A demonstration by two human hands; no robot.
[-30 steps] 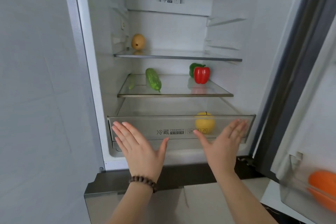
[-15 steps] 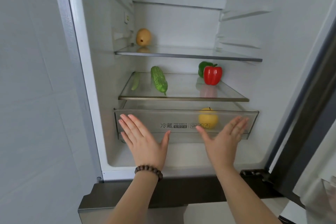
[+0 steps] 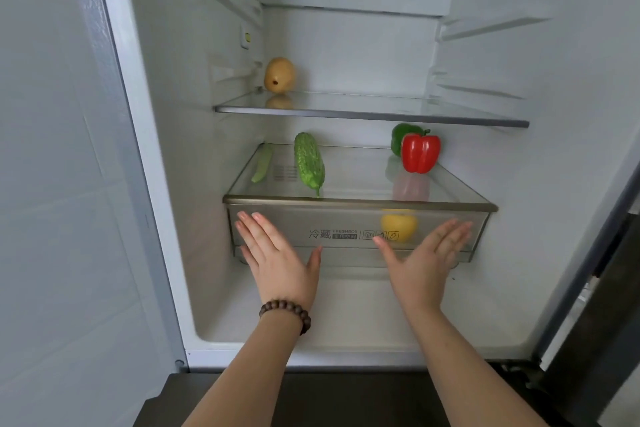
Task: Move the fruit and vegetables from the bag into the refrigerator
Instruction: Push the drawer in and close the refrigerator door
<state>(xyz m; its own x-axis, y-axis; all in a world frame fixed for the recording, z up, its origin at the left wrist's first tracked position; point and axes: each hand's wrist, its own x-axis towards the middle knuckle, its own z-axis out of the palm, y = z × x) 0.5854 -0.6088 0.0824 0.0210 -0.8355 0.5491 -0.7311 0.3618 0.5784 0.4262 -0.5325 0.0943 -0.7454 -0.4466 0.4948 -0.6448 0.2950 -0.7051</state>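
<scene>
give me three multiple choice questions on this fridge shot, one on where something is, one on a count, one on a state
1. Where is the pear?
A. top shelf, far left
B. in the drawer
C. beside the red pepper

2. How many peppers are on the middle shelf?
A. one
B. two
C. four

3. What are the hands doing?
A. each holding a fruit
B. flat and open against the drawer front
C. hanging clear of the fridge

Answers:
1 A: the pear sits at the left end of the top shelf.
2 B: a red pepper with a green pepper behind it.
3 B: left hand and right hand have their fingers spread on the drawer, holding nothing.
</scene>
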